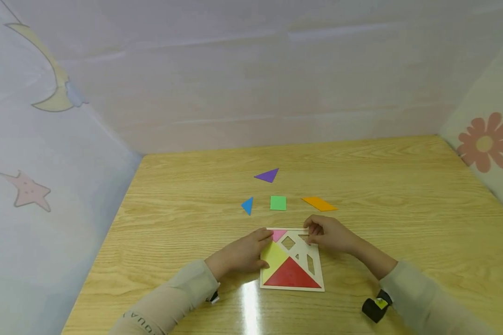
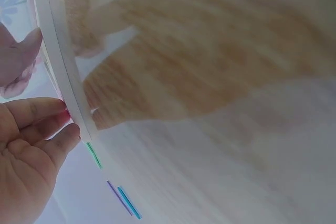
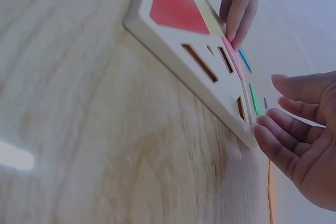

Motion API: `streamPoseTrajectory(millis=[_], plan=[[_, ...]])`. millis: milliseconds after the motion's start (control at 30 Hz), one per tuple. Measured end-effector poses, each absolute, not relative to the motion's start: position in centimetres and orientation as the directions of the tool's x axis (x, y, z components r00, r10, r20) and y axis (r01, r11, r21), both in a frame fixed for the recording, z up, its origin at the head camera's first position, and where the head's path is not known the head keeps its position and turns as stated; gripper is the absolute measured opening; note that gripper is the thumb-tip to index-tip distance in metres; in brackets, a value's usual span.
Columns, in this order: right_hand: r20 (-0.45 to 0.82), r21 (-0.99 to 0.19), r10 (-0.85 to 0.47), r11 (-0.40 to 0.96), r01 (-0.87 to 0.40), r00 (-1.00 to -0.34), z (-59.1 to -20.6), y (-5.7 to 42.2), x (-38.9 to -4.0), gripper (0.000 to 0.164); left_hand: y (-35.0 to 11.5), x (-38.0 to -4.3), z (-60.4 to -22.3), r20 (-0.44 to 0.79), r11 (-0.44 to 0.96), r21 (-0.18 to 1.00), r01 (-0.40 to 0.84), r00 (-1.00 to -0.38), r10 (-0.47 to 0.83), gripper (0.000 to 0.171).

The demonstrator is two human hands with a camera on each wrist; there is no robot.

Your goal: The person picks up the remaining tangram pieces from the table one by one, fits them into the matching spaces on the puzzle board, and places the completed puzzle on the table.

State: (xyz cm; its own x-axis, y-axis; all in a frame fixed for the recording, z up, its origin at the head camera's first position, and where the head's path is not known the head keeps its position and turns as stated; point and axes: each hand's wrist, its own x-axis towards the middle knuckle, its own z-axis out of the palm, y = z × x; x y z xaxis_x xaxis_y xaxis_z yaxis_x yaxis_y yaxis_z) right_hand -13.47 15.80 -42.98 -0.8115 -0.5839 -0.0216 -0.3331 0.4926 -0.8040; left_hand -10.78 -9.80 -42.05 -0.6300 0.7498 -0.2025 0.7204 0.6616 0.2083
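A white tangram board [image 1: 304, 249] lies flat in front of me, with red [image 1: 291, 275], yellow [image 1: 273, 258] and pink [image 1: 280, 234] pieces in it. Several cutouts on its right side show the wood below. My left hand [image 1: 244, 251] rests over the board's left edge, fingertips at the pink piece and thumb on the yellow one. At the far right corner is my right hand [image 1: 333, 236], its fingers loosely bent around the corner. In the right wrist view this hand [image 3: 310, 135] holds no piece, and its fingertips are right at the board's edge.
Beyond the board, a blue triangle [image 1: 248, 205], a green square [image 1: 278, 203] and an orange parallelogram [image 1: 320, 204] lie in a row on the wooden table [image 1: 172, 209]. A purple triangle [image 1: 268, 175] lies farther back. A fabric wall [image 1: 255, 93] stands behind the table.
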Motion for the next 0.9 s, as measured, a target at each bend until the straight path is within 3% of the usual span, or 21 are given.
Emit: streamPoseTrajectory(millis=[467,900], plan=[[-0.094,-0.834,-0.446,0.524,-0.175,-0.89,-43.3,18.0,-15.5,0.023,-9.4,-10.5,-42.3,-0.236,0.67,0.225,0.708,-0.627,0.742,0.066],[-0.085,-0.814,-0.386,0.559,-0.16,-0.919,-42.6,17.9,-17.1,0.024,-9.7,-10.8,-42.0,-0.232,0.669,0.225,0.709,-0.627,0.743,0.064]])
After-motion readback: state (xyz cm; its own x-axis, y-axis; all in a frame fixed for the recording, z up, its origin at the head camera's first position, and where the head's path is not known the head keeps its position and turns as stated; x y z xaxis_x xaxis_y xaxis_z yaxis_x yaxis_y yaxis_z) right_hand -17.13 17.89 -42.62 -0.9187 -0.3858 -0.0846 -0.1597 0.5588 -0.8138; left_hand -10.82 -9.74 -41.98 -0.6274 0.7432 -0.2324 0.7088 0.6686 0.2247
